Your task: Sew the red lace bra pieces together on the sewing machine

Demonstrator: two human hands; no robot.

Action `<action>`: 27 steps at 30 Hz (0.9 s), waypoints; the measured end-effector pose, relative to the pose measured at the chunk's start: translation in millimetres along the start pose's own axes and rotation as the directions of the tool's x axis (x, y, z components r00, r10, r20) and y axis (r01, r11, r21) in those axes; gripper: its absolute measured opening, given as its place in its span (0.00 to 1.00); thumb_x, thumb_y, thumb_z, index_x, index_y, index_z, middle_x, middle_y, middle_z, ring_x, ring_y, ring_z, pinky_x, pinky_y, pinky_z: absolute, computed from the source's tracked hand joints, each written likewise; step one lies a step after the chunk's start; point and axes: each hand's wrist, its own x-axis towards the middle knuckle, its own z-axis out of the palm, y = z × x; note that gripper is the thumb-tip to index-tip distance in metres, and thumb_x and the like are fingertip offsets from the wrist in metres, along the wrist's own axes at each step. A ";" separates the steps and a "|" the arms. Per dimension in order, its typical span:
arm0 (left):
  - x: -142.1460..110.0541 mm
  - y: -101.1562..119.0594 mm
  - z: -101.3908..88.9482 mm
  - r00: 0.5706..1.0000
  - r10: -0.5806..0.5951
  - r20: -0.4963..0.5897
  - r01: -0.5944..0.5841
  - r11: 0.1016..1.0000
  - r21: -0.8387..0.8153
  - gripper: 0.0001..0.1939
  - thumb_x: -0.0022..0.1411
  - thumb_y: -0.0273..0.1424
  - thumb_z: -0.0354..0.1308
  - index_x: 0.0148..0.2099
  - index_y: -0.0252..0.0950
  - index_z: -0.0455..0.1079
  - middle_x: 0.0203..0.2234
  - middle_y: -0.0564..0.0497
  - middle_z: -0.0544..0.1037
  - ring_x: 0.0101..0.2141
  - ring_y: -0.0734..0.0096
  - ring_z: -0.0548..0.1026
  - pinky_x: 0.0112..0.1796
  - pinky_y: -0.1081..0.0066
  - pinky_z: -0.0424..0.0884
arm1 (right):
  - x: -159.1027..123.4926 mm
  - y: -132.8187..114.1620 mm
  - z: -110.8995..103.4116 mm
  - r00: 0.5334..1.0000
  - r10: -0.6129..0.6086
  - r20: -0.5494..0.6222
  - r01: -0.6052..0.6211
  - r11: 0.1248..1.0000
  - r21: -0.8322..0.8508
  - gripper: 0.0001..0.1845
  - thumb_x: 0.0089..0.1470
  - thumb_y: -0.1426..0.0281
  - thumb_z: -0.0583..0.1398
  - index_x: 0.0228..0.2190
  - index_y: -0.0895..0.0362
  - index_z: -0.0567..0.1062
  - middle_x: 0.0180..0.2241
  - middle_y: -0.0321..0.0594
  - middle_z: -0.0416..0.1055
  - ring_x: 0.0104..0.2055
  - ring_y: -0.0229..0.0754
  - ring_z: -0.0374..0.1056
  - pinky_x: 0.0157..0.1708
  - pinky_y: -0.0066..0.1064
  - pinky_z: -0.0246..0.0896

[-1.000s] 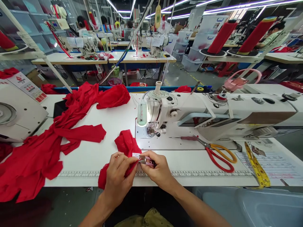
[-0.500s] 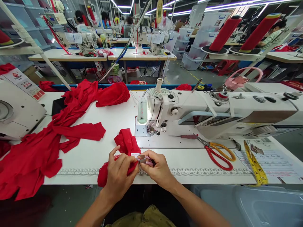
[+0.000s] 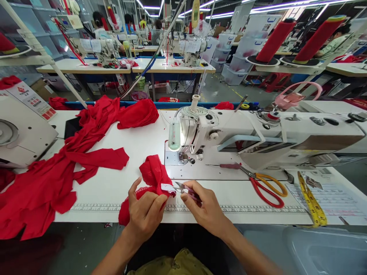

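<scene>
My left hand [image 3: 146, 212] is closed on a red lace-edged garment [image 3: 155, 172], pinching it close to a small white label [image 3: 168, 188]. In my right hand [image 3: 208, 208] I grip small thread snips [image 3: 190, 191], whose grey blades point left at the label, their tips beside its right end. The blades stand apart. Part of the garment bulges out to the left of my left hand, and its upper part rests on the white table [image 3: 109, 191] in front of the sewing machine [image 3: 206, 133].
A long heap of red fabric pieces [image 3: 86, 141] covers the table's left side. Right of my hands lie scissors [image 3: 268, 187] with red and orange handles, an awl-like tool [image 3: 229, 166] and a yellow tape measure [image 3: 312, 202] on a printed sheet. A printed ruler [image 3: 243, 209] runs along the front edge.
My right hand has drawn the snips back to the right, away from the fabric. More of the white label now shows. My left hand still pinches the garment.
</scene>
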 end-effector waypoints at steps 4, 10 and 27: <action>-1.3 -1.1 0.9 1.000 0.027 -0.011 -0.027 1.000 0.003 0.07 0.60 0.18 0.60 0.39 0.33 0.71 0.21 0.58 0.73 0.22 0.78 0.72 0.60 0.40 0.59 | -16.2 -5.6 -10.4 0.965 -0.263 0.005 0.238 0.866 -0.439 0.14 0.67 0.62 0.54 0.35 0.56 0.74 0.23 0.34 0.70 0.23 0.35 0.60 0.26 0.30 0.47; -7.9 -1.8 3.0 0.998 0.064 0.023 -0.065 0.998 0.002 0.10 0.60 0.17 0.61 0.42 0.33 0.71 0.22 0.58 0.74 0.23 0.78 0.73 0.60 0.39 0.58 | -18.2 -7.1 -7.8 0.934 -0.354 0.052 0.288 0.659 -0.695 0.17 0.70 0.62 0.51 0.35 0.56 0.74 0.21 0.34 0.69 0.22 0.36 0.62 0.26 0.33 0.44; -9.9 -2.0 3.0 0.988 0.156 0.003 -0.156 0.988 0.018 0.05 0.60 0.18 0.61 0.40 0.28 0.73 0.24 0.55 0.73 0.24 0.78 0.72 0.59 0.38 0.57 | -18.9 -6.3 -12.6 0.918 -0.386 0.092 0.319 0.580 -0.749 0.15 0.70 0.64 0.52 0.34 0.56 0.73 0.21 0.33 0.65 0.22 0.36 0.58 0.25 0.34 0.42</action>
